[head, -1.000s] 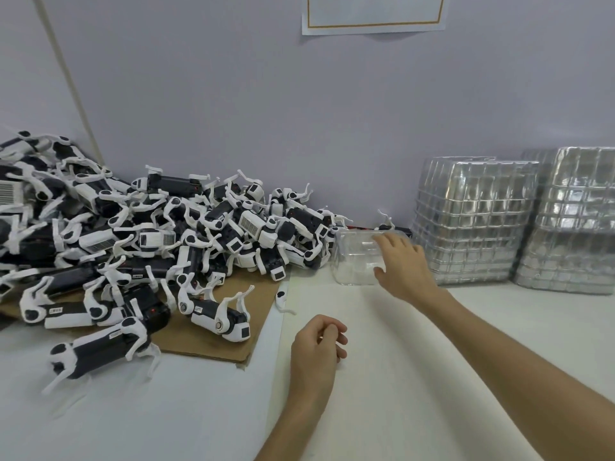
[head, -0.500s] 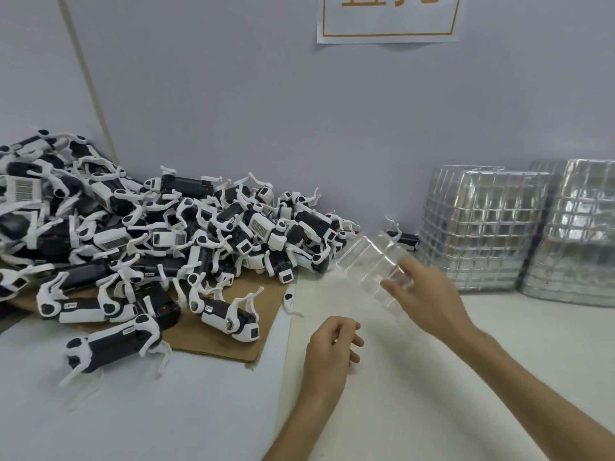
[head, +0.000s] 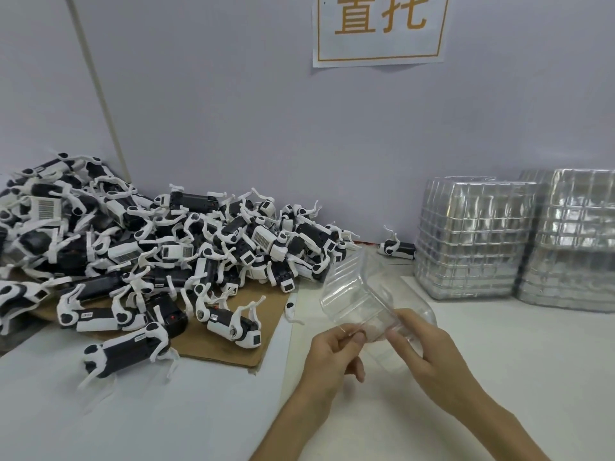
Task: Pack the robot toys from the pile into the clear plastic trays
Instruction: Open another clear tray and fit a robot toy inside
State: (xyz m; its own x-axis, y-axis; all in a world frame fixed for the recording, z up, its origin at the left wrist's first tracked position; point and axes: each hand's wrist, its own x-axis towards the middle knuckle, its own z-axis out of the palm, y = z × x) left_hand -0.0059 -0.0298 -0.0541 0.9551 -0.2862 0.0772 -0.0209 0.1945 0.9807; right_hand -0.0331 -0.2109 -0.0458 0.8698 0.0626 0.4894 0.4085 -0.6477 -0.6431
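Note:
A clear plastic tray [head: 357, 294] is held tilted above the white table, between both hands. My left hand [head: 332, 354] pinches its near left edge with thumb and fingers. My right hand [head: 422, 347] grips its near right side. A big pile of black-and-white robot dog toys [head: 159, 247] covers the left of the table, partly on a sheet of brown cardboard [head: 216, 347]. One toy [head: 123, 354] stands apart at the pile's front, another [head: 233, 324] lies on the cardboard close to my left hand.
Two tall stacks of clear trays [head: 472, 241] [head: 572, 241] stand against the wall at the right. A single robot toy [head: 397, 249] lies by the wall beside the left stack. A small white loose part [head: 291, 311] lies on the table next to the cardboard.
My right hand lifted the clear tray from beside the pile and brought it toward me. My left hand rose from the table and took hold of the tray's near edge.

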